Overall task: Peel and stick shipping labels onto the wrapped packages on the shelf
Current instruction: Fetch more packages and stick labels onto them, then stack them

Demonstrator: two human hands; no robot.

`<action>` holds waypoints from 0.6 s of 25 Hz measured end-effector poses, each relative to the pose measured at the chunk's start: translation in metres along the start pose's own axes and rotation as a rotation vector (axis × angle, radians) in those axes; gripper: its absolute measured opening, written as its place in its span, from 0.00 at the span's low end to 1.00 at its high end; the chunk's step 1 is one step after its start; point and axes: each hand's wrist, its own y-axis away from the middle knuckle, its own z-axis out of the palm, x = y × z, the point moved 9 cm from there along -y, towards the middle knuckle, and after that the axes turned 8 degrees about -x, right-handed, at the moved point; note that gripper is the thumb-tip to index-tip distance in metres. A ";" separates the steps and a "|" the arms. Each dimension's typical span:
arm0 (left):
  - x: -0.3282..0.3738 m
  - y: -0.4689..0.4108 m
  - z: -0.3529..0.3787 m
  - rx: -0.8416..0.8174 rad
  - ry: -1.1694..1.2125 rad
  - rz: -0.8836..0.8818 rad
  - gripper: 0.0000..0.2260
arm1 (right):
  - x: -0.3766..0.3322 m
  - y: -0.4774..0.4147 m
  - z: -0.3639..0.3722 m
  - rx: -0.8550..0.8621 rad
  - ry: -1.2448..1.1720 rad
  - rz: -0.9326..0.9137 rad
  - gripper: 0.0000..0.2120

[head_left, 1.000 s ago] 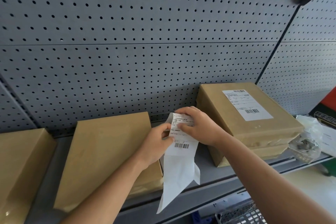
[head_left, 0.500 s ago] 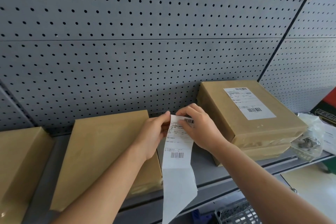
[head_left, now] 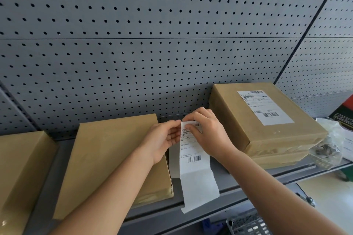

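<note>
A white shipping label strip [head_left: 193,155] with barcodes hangs down in front of the grey shelf [head_left: 225,187]. My left hand [head_left: 164,139] pinches its upper left edge and my right hand [head_left: 206,131] pinches its top corner. Its blank lower part dangles past the shelf edge. Left of my hands lies a brown wrapped package [head_left: 108,158] with no label on top. On the right is a stack of two brown packages [head_left: 263,120]; the upper one carries a white label [head_left: 264,107]. Another brown package [head_left: 21,168] sits at the far left.
A grey pegboard wall [head_left: 152,44] backs the shelf. Clear plastic bags with small parts [head_left: 328,147] lie at the right end. A wire basket [head_left: 250,225] shows below the shelf, and a red and green box [head_left: 345,114] sits at the far right.
Both hands have risen a little with the label strip, and it now hangs straighter. My left fingers have moved up to the label's top edge beside my right fingers.
</note>
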 end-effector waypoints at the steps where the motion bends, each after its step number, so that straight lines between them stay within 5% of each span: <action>1: 0.000 0.000 0.000 0.003 -0.005 -0.005 0.06 | -0.001 0.000 0.001 0.000 0.005 -0.013 0.08; 15: 0.001 -0.005 -0.025 0.247 -0.236 -0.001 0.09 | 0.006 0.020 -0.030 0.100 -0.063 0.017 0.05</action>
